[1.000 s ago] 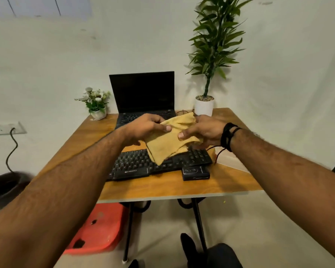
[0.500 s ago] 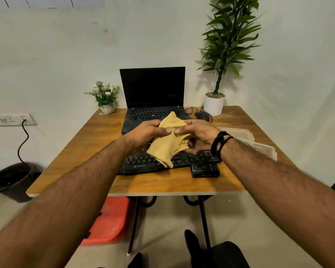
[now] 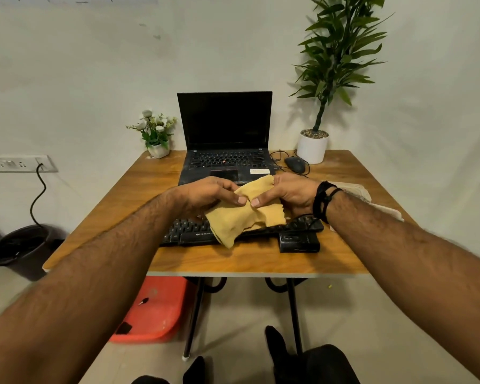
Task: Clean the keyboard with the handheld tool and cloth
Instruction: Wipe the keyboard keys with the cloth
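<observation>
Both hands are raised over the near half of the wooden table (image 3: 117, 217). The left hand (image 3: 203, 194) pinches the yellow cloth (image 3: 241, 220) between thumb and curled fingers; the right hand (image 3: 288, 194) pinches the same cloth just beside it, the 2 thumb tips nearly touching at the middle of the bunch. The cloth hangs in loose folds from both grips, its lower corner drooping toward the front edge of the black keyboard (image 3: 189, 231); I cannot tell whether it touches the keys. The keyboard lies directly below and slightly nearer than the hands, with its long axis running left to right across the table, parallel to the front edge. Its left half is exposed, while the middle is covered by the cloth. The small black handheld tool (image 3: 298, 241) sits on the table against the keyboard's right front corner, under the right wrist, so the right hand is the nearer one to it. Judgement: the cloth is being gathered for wiping, so the next move is downward, then along the keyboard's long axis. An open laptop (image 3: 225, 128) stands behind.
</observation>
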